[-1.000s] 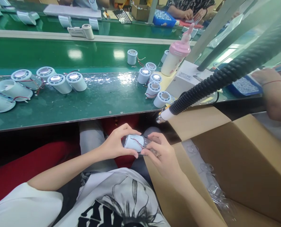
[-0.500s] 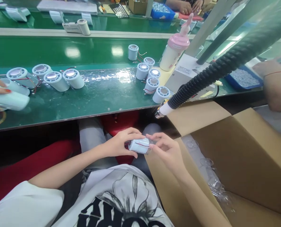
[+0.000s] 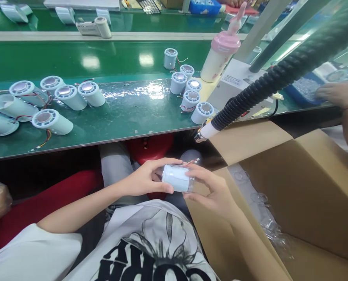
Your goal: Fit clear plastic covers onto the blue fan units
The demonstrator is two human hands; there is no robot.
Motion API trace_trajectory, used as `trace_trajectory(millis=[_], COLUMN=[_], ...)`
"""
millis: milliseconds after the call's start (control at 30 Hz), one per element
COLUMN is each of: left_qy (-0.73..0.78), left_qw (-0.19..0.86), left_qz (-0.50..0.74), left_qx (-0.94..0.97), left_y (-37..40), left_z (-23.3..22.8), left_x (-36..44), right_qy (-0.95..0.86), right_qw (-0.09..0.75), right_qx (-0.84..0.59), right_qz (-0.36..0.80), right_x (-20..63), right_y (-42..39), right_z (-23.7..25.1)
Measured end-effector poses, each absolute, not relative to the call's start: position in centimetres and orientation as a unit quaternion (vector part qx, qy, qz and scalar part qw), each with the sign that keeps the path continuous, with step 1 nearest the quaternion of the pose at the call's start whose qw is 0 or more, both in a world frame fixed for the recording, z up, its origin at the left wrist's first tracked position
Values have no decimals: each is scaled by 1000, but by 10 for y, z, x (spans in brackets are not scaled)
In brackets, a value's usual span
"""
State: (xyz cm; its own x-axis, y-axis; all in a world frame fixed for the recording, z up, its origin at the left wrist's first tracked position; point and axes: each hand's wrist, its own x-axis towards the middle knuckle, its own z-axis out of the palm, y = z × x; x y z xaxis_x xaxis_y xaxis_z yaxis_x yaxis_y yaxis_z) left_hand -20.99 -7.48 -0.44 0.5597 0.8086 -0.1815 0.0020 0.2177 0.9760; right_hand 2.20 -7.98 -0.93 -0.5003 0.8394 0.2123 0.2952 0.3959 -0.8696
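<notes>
Two hands meet on one pale cylinder (image 3: 177, 178) low in the middle of the view, over the lap and below the table (image 3: 118, 117) edge. The left hand (image 3: 144, 179) grips its 9 o'clock end, the right hand (image 3: 211, 187) cups its 3 o'clock end, both clamped on it. Its long axis runs roughly 9 to 3 o'clock, nearly level, with thin wires (image 3: 188, 163) trailing off the top toward 2 o'clock.

On the table, at 10 o'clock from the cylinder, about seven like cylinders lie tipped in a loose group (image 3: 45, 101), faces up and toward 10 o'clock. At 12 o'clock six more stand or lean in a cluster (image 3: 188, 88). One pink-capped bottle (image 3: 220, 56) stands just beside them. One black hose (image 3: 279, 74) slants in from 2 o'clock. One open carton (image 3: 308, 187) sits at 4 o'clock. Another person's hand (image 3: 338, 95) rests at 3 o'clock.
</notes>
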Motion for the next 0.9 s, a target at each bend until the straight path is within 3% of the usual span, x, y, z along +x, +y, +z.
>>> trace_trajectory(millis=[267, 900], left_qy=[317, 305], left_qw=[600, 521], left_qz=[301, 301], left_qx=[670, 738], left_y=[-72, -73], left_z=[4, 2], left_x=[-218, -225], right_qy=[-658, -513], right_qw=[345, 288], right_qx=[-378, -402], right_qz=[552, 702], right_x=[18, 13], right_y=[-81, -83], right_z=[-3, 2])
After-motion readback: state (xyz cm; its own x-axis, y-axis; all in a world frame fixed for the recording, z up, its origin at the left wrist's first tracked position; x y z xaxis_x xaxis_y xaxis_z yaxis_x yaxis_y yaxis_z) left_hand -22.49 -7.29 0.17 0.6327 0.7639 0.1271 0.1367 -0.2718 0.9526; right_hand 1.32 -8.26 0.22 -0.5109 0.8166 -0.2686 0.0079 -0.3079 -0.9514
